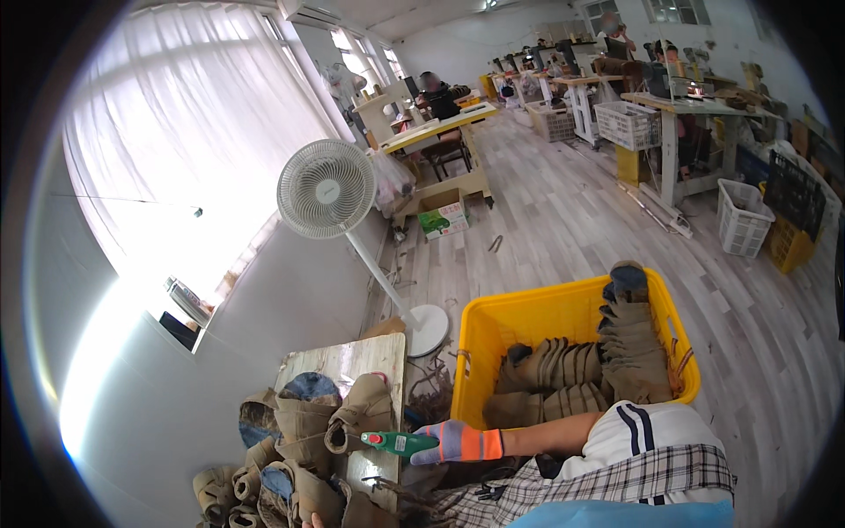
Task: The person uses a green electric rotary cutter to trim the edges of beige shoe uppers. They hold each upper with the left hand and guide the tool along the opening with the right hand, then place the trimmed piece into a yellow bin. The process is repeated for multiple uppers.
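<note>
My right hand (458,442), in a grey-purple and orange glove, is closed around a green hand tool (398,443) with a red end. The tool points left, near the opening of a brown shoe upper (363,407) on the worktable (348,354). Of my left hand (313,521) only fingertips show at the lower edge, curled against another brown shoe upper (317,500); the rest of that hand is cut off. More brown shoe uppers (304,421), some with blue lining, are heaped around them. What kind of tool I hold is unclear.
A yellow crate (537,312) with stacked brown uppers (563,365) stands on the floor to the right. Beyond the worktable is a white standing fan (327,189). Farther off are workbenches (678,104), white baskets (744,217), a cardboard box (443,218) and several people.
</note>
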Tool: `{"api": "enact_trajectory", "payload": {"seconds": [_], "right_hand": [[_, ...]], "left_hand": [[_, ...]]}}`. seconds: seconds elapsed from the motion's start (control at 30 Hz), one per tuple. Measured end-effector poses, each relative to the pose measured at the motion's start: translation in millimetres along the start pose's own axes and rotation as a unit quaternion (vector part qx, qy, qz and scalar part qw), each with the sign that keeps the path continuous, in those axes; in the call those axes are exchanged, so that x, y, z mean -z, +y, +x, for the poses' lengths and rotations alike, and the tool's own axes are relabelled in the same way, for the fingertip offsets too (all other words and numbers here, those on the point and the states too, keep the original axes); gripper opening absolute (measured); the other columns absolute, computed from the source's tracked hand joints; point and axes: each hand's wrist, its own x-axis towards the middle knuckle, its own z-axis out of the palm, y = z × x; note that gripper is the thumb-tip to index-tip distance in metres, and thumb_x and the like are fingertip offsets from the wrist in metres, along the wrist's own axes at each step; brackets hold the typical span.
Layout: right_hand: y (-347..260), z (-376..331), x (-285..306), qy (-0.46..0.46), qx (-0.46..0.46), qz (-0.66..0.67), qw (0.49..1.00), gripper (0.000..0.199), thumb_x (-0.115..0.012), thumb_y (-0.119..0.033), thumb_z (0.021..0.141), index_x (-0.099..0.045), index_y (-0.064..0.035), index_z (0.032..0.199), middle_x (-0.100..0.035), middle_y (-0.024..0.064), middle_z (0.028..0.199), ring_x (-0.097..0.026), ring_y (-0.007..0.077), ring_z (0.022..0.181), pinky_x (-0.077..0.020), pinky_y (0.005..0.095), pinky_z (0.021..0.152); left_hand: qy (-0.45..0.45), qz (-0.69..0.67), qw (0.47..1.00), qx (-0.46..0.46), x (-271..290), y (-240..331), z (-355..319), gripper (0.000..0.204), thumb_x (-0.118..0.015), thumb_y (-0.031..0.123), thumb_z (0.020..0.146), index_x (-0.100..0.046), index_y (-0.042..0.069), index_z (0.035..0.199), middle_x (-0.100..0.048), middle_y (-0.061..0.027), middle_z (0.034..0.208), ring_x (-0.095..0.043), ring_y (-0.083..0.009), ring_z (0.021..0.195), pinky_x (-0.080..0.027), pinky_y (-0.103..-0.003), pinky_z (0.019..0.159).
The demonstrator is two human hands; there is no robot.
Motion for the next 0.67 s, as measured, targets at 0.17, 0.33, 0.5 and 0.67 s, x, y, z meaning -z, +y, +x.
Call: {"api": "enact_trajectory", "payload": {"seconds": [0.17,0.33,0.5,0.67], "right_hand": [[-6.6,-6.2,1.7,-0.007,0.000,0.016,1.000,0.059,-0.069,-0.058,0.073,-0.061,-0.0128,0.110,-0.062,0.0031,0.072,-0.060,0.0131,0.065,-0.0464,0.0271,0.063],[-0.1,-6.8,0.7,0.014,0.014,0.017,1.000,0.058,-0.069,-0.057,0.073,-0.062,-0.0127,0.109,-0.062,0.0028,0.071,-0.060,0.0119,0.063,-0.0460,0.0263,0.061],[0.8,-7.7,1.9,-0.001,-0.008,0.034,0.999,0.061,-0.069,-0.058,0.073,-0.061,-0.0126,0.112,-0.061,0.0019,0.070,-0.059,0.0114,0.061,-0.0456,0.0259,0.059],[-8.1,-7.0,-2.3,-0.014,-0.006,0.019,1.000,0.064,-0.069,-0.059,0.073,-0.058,-0.0136,0.117,-0.061,0.0007,0.070,-0.058,0.0100,0.060,-0.0447,0.0245,0.058]], "left_hand": [[0.071,-0.299,0.925,0.223,-21.2,6.1,5.3,0.064,-0.053,0.013,0.083,-0.026,0.010,0.142,-0.058,-0.0166,0.111,-0.060,-0.0284,0.082,-0.050,-0.040,0.070],[0.046,-0.307,0.920,0.240,-18.9,19.7,7.6,0.061,-0.054,0.013,0.083,-0.030,0.008,0.139,-0.059,-0.0155,0.110,-0.059,-0.0271,0.082,-0.049,-0.039,0.070],[0.032,-0.311,0.917,0.247,-17.6,23.2,10.1,0.058,-0.056,0.012,0.082,-0.034,0.006,0.135,-0.059,-0.0143,0.108,-0.059,-0.0259,0.081,-0.049,-0.038,0.070],[0.032,-0.302,0.918,0.256,-13.8,21.0,1.5,0.055,-0.058,0.012,0.081,-0.037,0.005,0.132,-0.059,-0.0132,0.106,-0.058,-0.0247,0.081,-0.049,-0.037,0.070]]}}
